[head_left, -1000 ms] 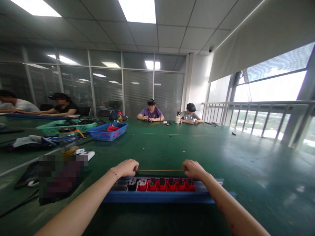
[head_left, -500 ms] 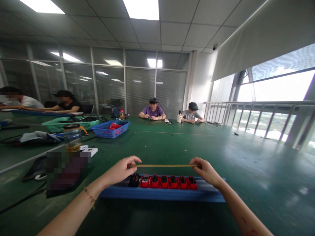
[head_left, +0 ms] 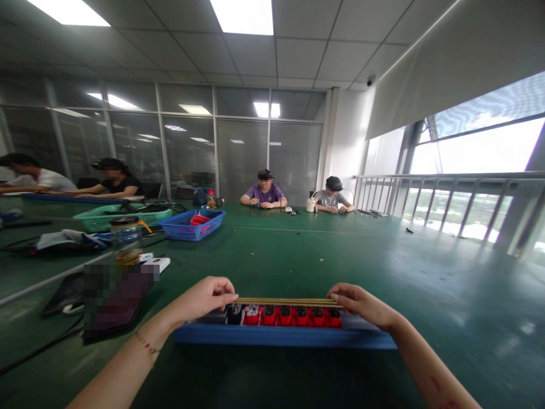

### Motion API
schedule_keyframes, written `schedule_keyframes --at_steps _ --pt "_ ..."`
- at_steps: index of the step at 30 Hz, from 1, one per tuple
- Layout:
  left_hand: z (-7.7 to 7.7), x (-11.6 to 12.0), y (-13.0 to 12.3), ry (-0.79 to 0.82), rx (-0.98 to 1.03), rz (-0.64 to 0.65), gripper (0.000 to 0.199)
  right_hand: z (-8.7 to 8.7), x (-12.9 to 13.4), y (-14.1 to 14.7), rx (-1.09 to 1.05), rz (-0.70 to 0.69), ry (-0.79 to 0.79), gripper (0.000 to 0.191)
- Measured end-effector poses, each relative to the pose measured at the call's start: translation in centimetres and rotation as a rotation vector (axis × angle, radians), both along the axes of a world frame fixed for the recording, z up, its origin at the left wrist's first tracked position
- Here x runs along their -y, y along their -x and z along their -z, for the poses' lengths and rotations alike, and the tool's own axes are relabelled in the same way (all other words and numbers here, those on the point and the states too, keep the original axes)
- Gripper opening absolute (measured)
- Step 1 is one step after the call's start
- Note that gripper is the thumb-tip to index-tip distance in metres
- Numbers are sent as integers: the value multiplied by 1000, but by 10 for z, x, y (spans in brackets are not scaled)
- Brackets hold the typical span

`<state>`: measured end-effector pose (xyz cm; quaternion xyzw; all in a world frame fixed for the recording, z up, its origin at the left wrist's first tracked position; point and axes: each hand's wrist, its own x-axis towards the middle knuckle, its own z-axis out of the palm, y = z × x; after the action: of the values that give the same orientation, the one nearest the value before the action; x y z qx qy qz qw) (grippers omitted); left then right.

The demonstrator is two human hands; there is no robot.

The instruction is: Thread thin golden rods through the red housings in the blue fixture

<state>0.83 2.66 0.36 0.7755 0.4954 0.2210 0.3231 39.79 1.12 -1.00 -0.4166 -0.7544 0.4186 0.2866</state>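
Head view: fingers of the left hand (head_left: 203,301) and right hand (head_left: 369,302) pinch opposite ends of a slender yellow strip (head_left: 281,301), apparently keeping it straight; the strip runs along the far side of red blocks (head_left: 284,319), seated in a blue tray (head_left: 285,336), probably for alignment, on the near tabletop (head_left: 264,270)

Long tray (head_left: 285,336) on a counter (head_left: 272,255), 7 small blocks (head_left: 301,317) in a row inside it.
Strips (head_left: 281,301) span from left hand (head_left: 208,298) to right hand (head_left: 361,302), along the tray's far side. Beyond the tray, to the left, a jar (head_left: 126,241) stands before 2 baskets: a cable basket (head_left: 96,222) and, to its right, a second basket (head_left: 191,232). Across the counter, a bottle (head_left: 310,205) stands between 2 people (head_left: 264,193).
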Motion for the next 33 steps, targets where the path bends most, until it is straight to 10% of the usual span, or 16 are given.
schedule_keyframes --at_steps 33 --pt "-2 1 3 -43 -86 17 36 7 -4 0 143 -15 -40 40"
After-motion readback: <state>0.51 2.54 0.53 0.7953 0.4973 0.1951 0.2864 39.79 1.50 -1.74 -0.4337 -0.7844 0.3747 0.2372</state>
